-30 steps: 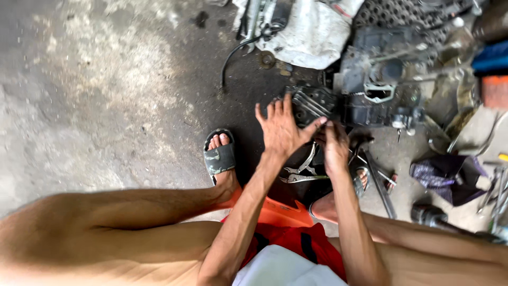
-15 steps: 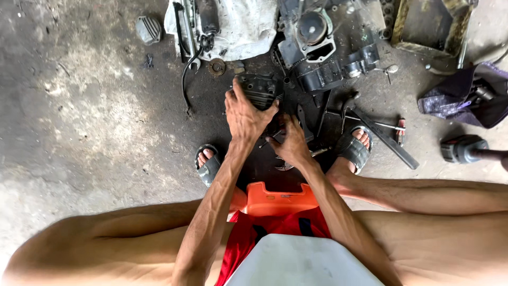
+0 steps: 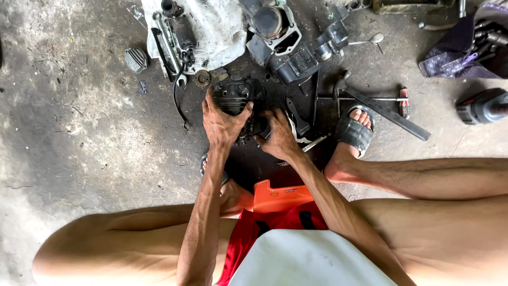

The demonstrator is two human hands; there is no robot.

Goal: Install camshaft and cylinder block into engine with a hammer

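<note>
left hand [image 3: 222, 123]: clamped over top of dark engine part [image 3: 236, 100]
right hand [image 3: 279, 139]: gripping its right side
location: stained concrete floor [image 3: 79, 132], between sandalled feet

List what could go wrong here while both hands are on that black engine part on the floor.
1. The left hand and right hand are bare on the greasy black engine part; a slip could pinch or cut fingers.
2. The small gear lies loose on the concrete floor right beside the part and could be knocked away.
3. The sandalled foot sits among the long flat bar and other tools, where toes look exposed.
</note>
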